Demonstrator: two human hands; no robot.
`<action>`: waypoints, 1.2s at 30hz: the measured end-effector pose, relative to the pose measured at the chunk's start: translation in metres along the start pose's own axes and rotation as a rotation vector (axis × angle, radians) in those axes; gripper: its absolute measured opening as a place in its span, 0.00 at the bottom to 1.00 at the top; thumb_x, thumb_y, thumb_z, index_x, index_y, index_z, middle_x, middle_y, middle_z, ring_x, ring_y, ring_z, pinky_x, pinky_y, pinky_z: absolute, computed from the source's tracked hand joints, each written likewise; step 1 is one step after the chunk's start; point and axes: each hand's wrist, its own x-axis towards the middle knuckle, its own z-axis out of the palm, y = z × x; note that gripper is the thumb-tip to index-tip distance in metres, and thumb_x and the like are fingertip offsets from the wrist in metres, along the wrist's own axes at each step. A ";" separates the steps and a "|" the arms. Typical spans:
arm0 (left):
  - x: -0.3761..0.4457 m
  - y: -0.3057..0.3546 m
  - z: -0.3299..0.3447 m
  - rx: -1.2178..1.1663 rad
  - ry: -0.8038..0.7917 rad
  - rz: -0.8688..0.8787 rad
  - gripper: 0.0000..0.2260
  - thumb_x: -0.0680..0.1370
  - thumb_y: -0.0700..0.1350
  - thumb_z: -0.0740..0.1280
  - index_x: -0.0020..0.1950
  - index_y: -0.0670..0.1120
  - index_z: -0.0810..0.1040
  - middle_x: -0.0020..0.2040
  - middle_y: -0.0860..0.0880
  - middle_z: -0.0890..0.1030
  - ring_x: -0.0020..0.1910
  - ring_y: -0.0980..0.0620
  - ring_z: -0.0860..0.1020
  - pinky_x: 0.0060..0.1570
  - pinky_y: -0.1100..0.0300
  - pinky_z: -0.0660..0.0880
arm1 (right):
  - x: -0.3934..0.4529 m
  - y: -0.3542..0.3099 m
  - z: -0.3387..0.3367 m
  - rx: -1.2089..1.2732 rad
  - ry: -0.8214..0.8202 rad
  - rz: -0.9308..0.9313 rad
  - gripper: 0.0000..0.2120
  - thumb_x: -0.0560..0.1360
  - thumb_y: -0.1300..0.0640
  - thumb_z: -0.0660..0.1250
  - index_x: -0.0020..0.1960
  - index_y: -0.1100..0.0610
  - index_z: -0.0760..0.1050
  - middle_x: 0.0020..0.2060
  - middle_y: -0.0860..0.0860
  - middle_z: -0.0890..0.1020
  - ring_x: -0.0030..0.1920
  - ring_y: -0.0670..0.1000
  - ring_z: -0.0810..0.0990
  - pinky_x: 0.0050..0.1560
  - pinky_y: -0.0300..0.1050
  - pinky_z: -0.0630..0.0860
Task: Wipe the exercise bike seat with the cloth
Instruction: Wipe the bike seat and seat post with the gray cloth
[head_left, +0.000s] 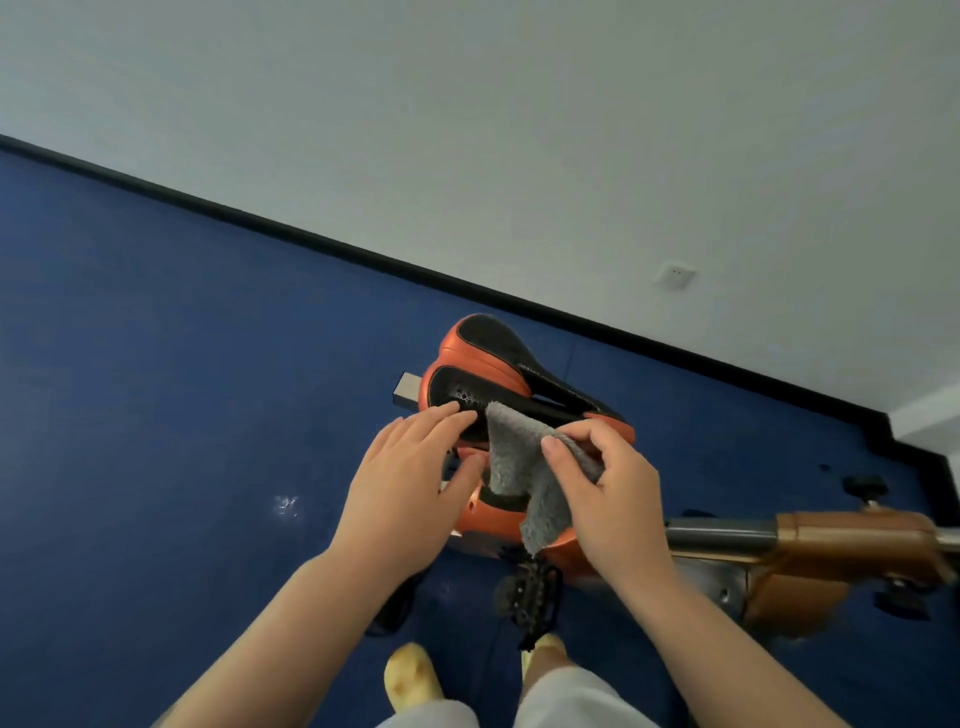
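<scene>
Cloth (524, 467) pinched by right hand (608, 499) — draped on seat (488, 374), left hand (410, 478) flat

Bare forearms, pale trousers (566, 696) and yellow slippers (410, 675) on the feet

Cloth (524, 467) on seat (498, 374), between left hand (410, 483) and right hand (613, 488).

Grey cloth (524, 467) draped over orange/blk seat (483, 364).
</scene>
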 end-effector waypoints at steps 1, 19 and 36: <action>0.004 -0.001 0.001 -0.002 -0.006 0.003 0.22 0.77 0.57 0.56 0.71 0.56 0.65 0.72 0.57 0.66 0.71 0.56 0.62 0.70 0.62 0.50 | 0.002 0.001 -0.001 0.013 0.006 0.020 0.02 0.75 0.51 0.67 0.44 0.47 0.78 0.38 0.39 0.80 0.44 0.38 0.78 0.40 0.29 0.72; 0.039 0.033 0.082 -0.081 0.144 -0.161 0.20 0.78 0.52 0.58 0.71 0.56 0.65 0.75 0.57 0.60 0.75 0.58 0.52 0.74 0.55 0.49 | 0.076 0.092 -0.028 -0.439 -0.134 -0.509 0.06 0.73 0.52 0.71 0.47 0.53 0.79 0.42 0.47 0.80 0.47 0.47 0.74 0.49 0.38 0.69; 0.046 0.039 0.117 -0.025 0.335 -0.267 0.24 0.76 0.46 0.63 0.72 0.53 0.63 0.75 0.56 0.60 0.75 0.59 0.52 0.74 0.54 0.49 | 0.100 0.138 -0.028 -0.652 -0.616 -0.830 0.24 0.82 0.48 0.49 0.77 0.49 0.54 0.76 0.46 0.59 0.77 0.48 0.54 0.73 0.53 0.57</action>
